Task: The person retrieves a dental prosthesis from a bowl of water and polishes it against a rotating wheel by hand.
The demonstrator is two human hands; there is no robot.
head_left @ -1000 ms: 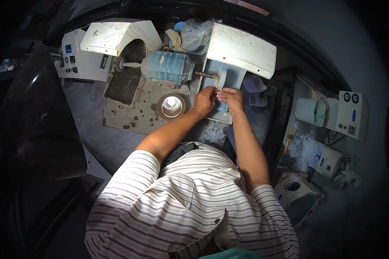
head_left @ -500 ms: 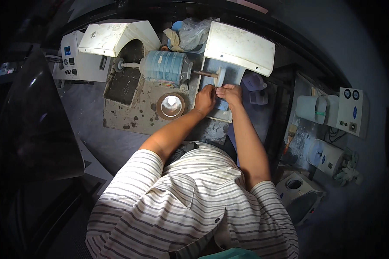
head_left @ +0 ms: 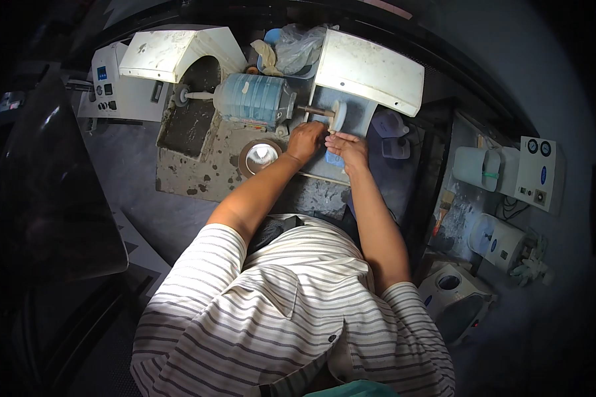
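Observation:
A polishing lathe [head_left: 248, 99], its motor wrapped in a blue ribbed plastic jug, carries a pale round buffing wheel [head_left: 339, 115] on its right-hand spindle. Just below that wheel my left hand [head_left: 306, 140] is closed, knuckles up, fingers curled toward the wheel. Beside it, my right hand [head_left: 349, 149] is pinched, fingertips close to the left ones. Between them, at the wheel's lower edge, a small pale piece shows; its kind is too small to make out. A white hood [head_left: 371, 69] rises behind the wheel, over a pale tray [head_left: 324, 175].
Left of the motor stands another white hood [head_left: 179, 56] over a dirty pan [head_left: 185, 126]. A roll of brown tape [head_left: 261, 159] lies on the stained bench before the lathe. Plastic tubs [head_left: 394, 147], a brush [head_left: 443, 212] and a machine with two gauges [head_left: 536, 175] are on the right.
My left hand has shifted slightly left and up, and its forearm moved left. The right hand has moved a little left and down. Both hands stay by the wheel.

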